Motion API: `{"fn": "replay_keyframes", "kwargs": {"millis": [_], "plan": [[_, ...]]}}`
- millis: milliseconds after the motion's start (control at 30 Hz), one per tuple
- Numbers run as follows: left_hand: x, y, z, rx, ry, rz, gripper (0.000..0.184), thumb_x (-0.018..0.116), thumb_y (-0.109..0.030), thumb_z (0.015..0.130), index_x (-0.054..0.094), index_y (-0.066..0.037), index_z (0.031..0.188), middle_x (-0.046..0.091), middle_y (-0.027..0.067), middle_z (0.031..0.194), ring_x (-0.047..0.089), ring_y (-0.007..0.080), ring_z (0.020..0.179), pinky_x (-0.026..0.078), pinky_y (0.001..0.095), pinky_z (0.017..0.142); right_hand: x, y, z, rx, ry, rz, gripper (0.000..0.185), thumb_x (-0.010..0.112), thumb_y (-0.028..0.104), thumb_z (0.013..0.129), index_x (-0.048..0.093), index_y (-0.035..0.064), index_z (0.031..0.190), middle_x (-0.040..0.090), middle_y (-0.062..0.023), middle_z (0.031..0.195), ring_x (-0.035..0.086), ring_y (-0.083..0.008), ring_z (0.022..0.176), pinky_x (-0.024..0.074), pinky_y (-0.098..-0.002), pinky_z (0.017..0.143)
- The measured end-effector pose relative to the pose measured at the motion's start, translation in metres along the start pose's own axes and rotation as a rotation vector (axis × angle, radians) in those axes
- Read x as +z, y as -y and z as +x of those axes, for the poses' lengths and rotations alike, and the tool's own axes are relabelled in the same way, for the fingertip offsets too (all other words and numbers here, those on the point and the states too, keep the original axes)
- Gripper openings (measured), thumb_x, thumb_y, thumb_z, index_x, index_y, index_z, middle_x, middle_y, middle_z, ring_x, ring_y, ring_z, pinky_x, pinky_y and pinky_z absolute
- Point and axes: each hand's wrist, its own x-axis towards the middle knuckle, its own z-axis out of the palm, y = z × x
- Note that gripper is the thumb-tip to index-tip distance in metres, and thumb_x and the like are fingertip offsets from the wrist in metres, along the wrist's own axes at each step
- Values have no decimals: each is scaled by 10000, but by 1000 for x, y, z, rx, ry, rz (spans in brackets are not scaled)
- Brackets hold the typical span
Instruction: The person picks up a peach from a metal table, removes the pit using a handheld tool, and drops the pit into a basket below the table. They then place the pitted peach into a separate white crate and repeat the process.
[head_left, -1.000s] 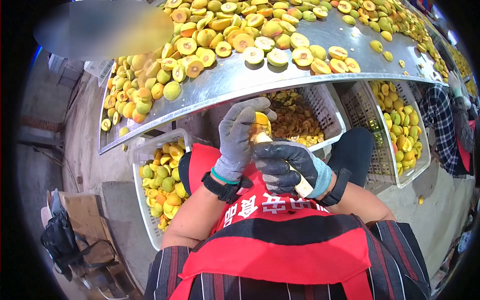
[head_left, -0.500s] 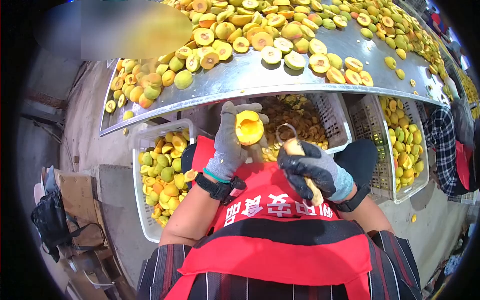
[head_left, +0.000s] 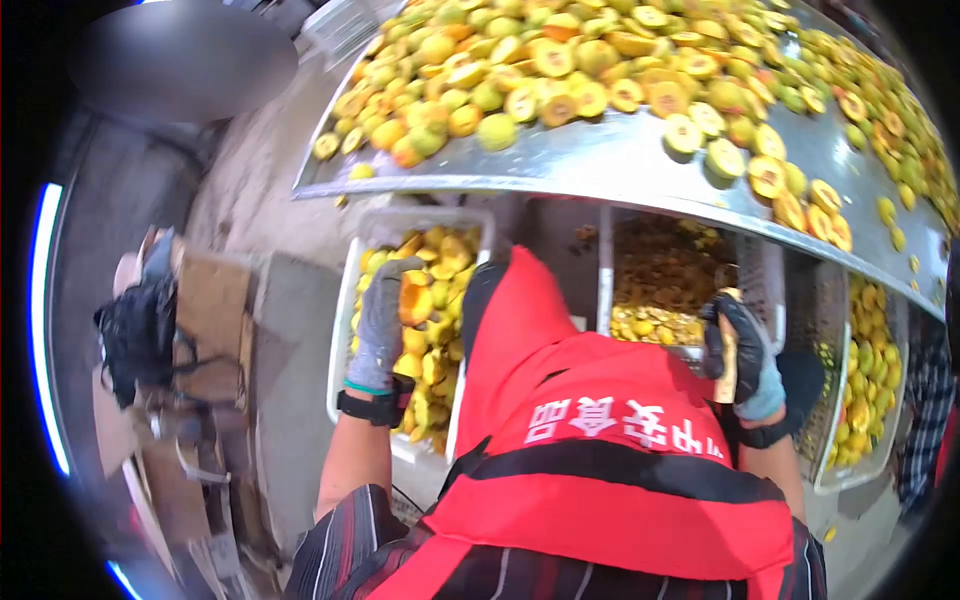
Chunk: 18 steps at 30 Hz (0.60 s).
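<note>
My left hand [head_left: 380,315], in a grey glove, is over the white crate [head_left: 345,345] of peach halves on the left. Its fingers curl round a hollowed peach half [head_left: 414,302], orange inside, low over the pile. On the right, my right hand [head_left: 738,350], in a grey and black glove, closes round the pale wooden handle of a pitting knife [head_left: 727,365]. The thin curved metal end of the knife points up and is hard to make out. Behind it is a crate [head_left: 604,270] with brown pits and yellow scraps.
A metal table [head_left: 580,170] crosses the top, heaped with cut peaches [head_left: 600,60]. Another crate of peach halves [head_left: 865,385] stands at the right, near a person in a checked sleeve [head_left: 925,420]. Cardboard boxes [head_left: 212,320] and a black bag [head_left: 140,340] lie left.
My left hand has moved left with the peach half, from in front of my apron to over the left crate. My right hand still holds the knife. The view has swung left.
</note>
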Motion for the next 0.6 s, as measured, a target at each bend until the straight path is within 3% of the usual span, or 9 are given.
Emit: {"fn": "replay_keyframes", "kwargs": {"millis": [67, 133, 167, 200, 267, 300, 400, 467, 600], "plan": [[-53, 13, -17, -42, -172, 275, 365, 402, -364, 927, 559, -59, 1052, 609, 77, 886, 577, 150, 658, 484, 273, 556, -1, -4, 4, -13, -22, -27, 256, 463, 302, 913, 534, 67, 839, 459, -12, 534, 420, -113, 369, 339, -231, 334], [-103, 44, -28, -292, -188, 494, 422, 472, -403, 878, 591, -5, 947, 605, 137, 841, 596, 213, 739, 479, 353, 652, 3, -4, 9, 12, -38, -82, 270, 450, 319, 915, 524, 77, 820, 454, -12, 534, 406, -109, 362, 336, -227, 336], [-112, 49, -39, -370, -207, 675, 434, 526, -408, 834, 602, 4, 947, 605, 182, 858, 594, 283, 824, 444, 397, 767, 1, -6, 12, 6, -14, -108, 266, 447, 316, 917, 518, 78, 821, 451, -13, 535, 411, -107, 367, 340, -227, 342], [-117, 58, -45, -387, -218, 668, 434, 526, -408, 834, 602, 4, 947, 605, 182, 858, 594, 283, 824, 444, 397, 767, 8, -6, 11, 35, -60, -57, 266, 444, 311, 918, 511, 76, 812, 453, -17, 538, 415, -105, 372, 349, -222, 351], [-124, 79, -49, -553, -140, 1061, 445, 555, -427, 802, 609, -22, 978, 614, 188, 894, 590, 329, 849, 446, 404, 771, 15, -8, 12, 48, -101, -62, 270, 446, 311, 917, 518, 69, 823, 452, -15, 540, 413, -105, 377, 338, -224, 351], [-120, 84, -40, -529, -140, 1000, 414, 582, -400, 784, 619, -36, 978, 611, 188, 926, 574, 355, 875, 449, 409, 777, 19, -10, 12, 53, -101, -74, 270, 446, 311, 917, 518, 69, 823, 452, -15, 540, 413, -105, 377, 338, -224, 351], [-93, 119, -6, -16, -202, 981, 324, 623, -302, 752, 628, -57, 963, 608, 150, 979, 576, 318, 902, 457, 397, 793, 27, -16, 12, 12, -144, -133, 266, 450, 306, 915, 528, 64, 836, 455, -16, 544, 410, -107, 380, 323, -230, 352], [-64, 125, 28, 161, -122, 1023, 318, 620, -260, 757, 604, -61, 1004, 599, 137, 1012, 566, 320, 927, 453, 388, 802, 28, -21, 14, 68, -203, -131, 259, 458, 302, 911, 536, 61, 856, 459, -13, 548, 403, -107, 380, 308, -236, 353], [-17, 144, 80, 193, 120, 1346, 220, 609, -251, 721, 625, -125, 901, 611, 91, 931, 585, 264, 875, 460, 407, 705, 37, -24, 10, 46, -203, -200, 225, 459, 253, 904, 538, 47, 859, 454, -24, 537, 407, -111, 383, 308, -231, 357]]}}
